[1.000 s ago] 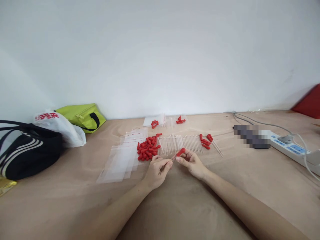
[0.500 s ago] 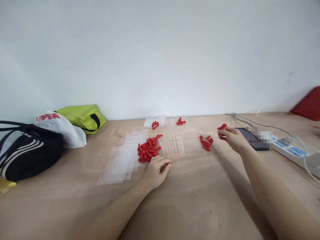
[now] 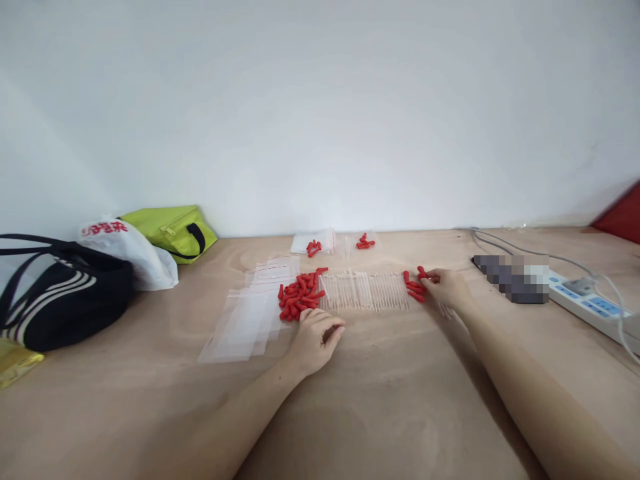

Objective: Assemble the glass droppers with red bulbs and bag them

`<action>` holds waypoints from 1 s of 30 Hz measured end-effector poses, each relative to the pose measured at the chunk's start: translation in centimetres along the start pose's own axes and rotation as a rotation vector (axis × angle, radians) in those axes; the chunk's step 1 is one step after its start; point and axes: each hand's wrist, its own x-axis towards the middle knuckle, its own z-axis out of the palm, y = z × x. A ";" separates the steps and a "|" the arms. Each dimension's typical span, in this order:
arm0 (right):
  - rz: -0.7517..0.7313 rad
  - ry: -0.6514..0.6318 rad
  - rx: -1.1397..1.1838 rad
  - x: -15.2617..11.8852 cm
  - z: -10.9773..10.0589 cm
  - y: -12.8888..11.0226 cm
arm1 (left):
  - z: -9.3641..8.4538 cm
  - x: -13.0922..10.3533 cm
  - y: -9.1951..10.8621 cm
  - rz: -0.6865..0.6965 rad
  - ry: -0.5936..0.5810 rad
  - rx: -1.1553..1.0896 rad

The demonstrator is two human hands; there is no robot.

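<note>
My right hand (image 3: 447, 287) is closed in a pinch on a red rubber bulb (image 3: 423, 272), to the right of a few more red bulbs (image 3: 415, 291). Beneath that hand, the ends of thin clear tubes (image 3: 445, 309) show; whether one joins the held bulb is hidden. My left hand (image 3: 316, 341) rests on the tabletop with loosely curled fingers, thumb and forefinger slightly apart, and nothing visible in it. Just beyond its knuckles lies a heap of red bulbs (image 3: 299, 295). Between the hands runs a long row of thin clear tubes (image 3: 370, 291) laid side by side.
Clear zip bags (image 3: 240, 330) fan out left of the heap. Farther back are more bags (image 3: 303, 241) with small groups of bulbs. A black bag (image 3: 70, 293), white plastic bag (image 3: 135, 257) and lime pouch (image 3: 175, 230) stand left. A phone (image 3: 515, 283) and power strip (image 3: 585, 300) lie right.
My right hand has come down and left, bringing its red bulb beside the small group at the row's right end. My left hand keeps its place. The view has shifted slightly.
</note>
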 end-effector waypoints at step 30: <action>-0.159 -0.085 0.518 -3.0 1.3 -6.2 | 0.6 9.0 -2.0 -0.428 -0.008 0.718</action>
